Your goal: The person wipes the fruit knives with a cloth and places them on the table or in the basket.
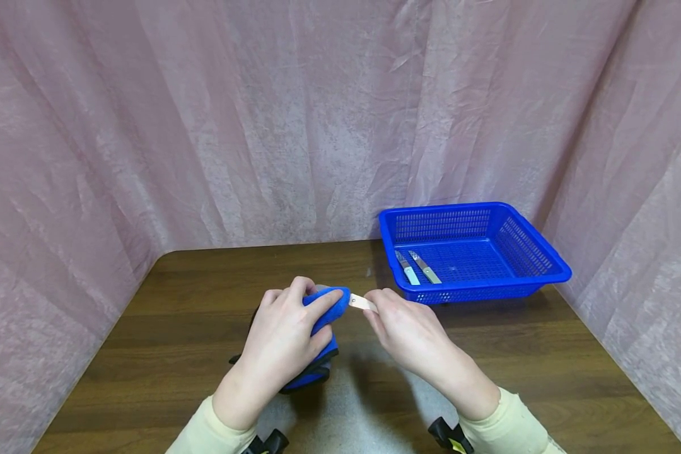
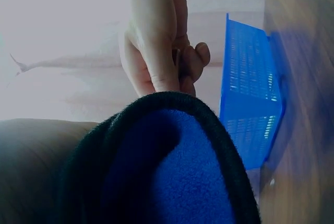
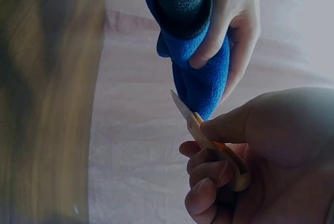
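Observation:
My left hand [image 1: 284, 334] grips a folded blue cloth [image 1: 336, 309] with black edging, thumb and fingers bent round it. Just to the right of it, my right hand [image 1: 414, 331] holds a small folding knife [image 1: 362, 303] by its pale handle. In the right wrist view the pointed blade [image 3: 180, 105] is out and lies right beside the cloth's tip. An orange strip shows along the handle's inner side. The left wrist view is largely filled by the cloth [image 2: 193, 177], and there the knife is mostly hidden behind my right hand's fingers.
A blue plastic basket [image 1: 477, 291] with perforated walls stands at the back right of the wooden table [image 1: 181, 302]. Two small knives, one with a white handle [image 1: 411, 276] and one with a greenish handle [image 1: 432, 275], lie inside at its left. Pink curtains [image 1: 272, 126] hang behind.

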A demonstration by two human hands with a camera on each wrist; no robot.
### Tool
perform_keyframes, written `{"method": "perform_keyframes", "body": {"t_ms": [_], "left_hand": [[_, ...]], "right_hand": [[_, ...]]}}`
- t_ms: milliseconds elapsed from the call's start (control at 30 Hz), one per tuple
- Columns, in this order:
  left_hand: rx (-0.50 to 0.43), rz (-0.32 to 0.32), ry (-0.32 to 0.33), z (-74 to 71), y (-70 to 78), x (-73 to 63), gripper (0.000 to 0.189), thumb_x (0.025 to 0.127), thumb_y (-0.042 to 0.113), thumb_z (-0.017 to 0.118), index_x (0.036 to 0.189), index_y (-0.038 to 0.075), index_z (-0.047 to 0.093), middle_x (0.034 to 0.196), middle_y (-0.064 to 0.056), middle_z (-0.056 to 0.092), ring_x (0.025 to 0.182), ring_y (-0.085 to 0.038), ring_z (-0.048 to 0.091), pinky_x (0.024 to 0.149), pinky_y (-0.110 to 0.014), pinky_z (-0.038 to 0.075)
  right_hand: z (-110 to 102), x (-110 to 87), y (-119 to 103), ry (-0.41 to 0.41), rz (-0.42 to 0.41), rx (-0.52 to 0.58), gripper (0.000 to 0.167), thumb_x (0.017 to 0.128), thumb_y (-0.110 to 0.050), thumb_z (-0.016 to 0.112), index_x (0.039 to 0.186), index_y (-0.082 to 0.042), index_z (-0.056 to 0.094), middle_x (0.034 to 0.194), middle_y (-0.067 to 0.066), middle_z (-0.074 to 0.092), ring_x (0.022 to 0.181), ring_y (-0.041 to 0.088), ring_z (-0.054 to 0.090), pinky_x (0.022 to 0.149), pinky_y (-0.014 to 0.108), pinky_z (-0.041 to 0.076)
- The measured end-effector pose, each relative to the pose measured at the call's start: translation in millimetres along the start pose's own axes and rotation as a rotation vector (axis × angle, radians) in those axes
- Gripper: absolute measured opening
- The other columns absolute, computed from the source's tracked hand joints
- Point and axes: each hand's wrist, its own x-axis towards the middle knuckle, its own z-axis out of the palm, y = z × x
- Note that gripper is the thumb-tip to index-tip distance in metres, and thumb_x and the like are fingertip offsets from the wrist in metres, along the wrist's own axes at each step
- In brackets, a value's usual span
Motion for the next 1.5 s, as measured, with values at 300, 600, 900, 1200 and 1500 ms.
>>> {"method": "perform_keyframes", "body": {"t_ms": [300, 600, 900, 1200, 1500], "left_hand": [[-0.002, -0.010, 0.018, 1.4, -3.2, -0.6, 0.051, 0.084, 0.018, 0.085, 0.134, 0.026, 0.081, 0.115, -0.011, 0.067, 0.089, -0.026, 0.073, 0.090, -0.055, 0.056], [0.005, -0.026, 0.004, 1.5, -7.7, -0.3, 0.050, 0.084, 0.019, 0.086, 0.134, 0.026, 0.081, 0.115, -0.012, 0.067, 0.088, -0.025, 0.072, 0.087, -0.055, 0.056], [0.001, -0.061, 0.000, -0.7, -13.8, -0.4, 0.050, 0.084, 0.017, 0.084, 0.134, 0.024, 0.082, 0.115, -0.013, 0.067, 0.091, -0.026, 0.071, 0.084, -0.055, 0.054], [-0.006, -0.097, -0.013, -2.3, -22.6, -0.7, 0.050, 0.085, 0.017, 0.083, 0.135, 0.024, 0.081, 0.115, -0.014, 0.066, 0.091, -0.027, 0.069, 0.084, -0.056, 0.053], [0.001, -0.133, -0.018, -5.0, -29.2, -0.7, 0.050, 0.087, 0.016, 0.081, 0.136, 0.024, 0.081, 0.116, -0.016, 0.066, 0.088, -0.029, 0.070, 0.086, -0.057, 0.053]], "right_hand": [[0, -0.6, 1, 0.004, -0.004, -0.001, 0.012, 0.105, -0.017, 0.076, 0.114, -0.009, 0.073, 0.088, -0.003, 0.063, 0.060, 0.012, 0.052, 0.049, 0.032, 0.045], [0, -1.2, 1, 0.008, -0.010, -0.007, 0.011, 0.106, -0.017, 0.075, 0.113, -0.010, 0.072, 0.085, -0.004, 0.059, 0.060, 0.012, 0.050, 0.049, 0.033, 0.044], [-2, -0.3, 0, -0.011, 0.004, -0.003, 0.013, 0.106, -0.018, 0.075, 0.115, -0.008, 0.073, 0.086, -0.004, 0.059, 0.060, 0.010, 0.048, 0.049, 0.030, 0.043], [-2, 0.6, -1, -0.030, 0.022, -0.008, 0.016, 0.106, -0.019, 0.075, 0.117, -0.006, 0.073, 0.085, -0.004, 0.058, 0.061, 0.010, 0.047, 0.049, 0.029, 0.042], [-4, -0.4, -1, -0.007, 0.010, -0.016, 0.015, 0.105, -0.017, 0.076, 0.117, -0.007, 0.074, 0.086, -0.004, 0.060, 0.062, 0.011, 0.049, 0.050, 0.031, 0.044]]}}
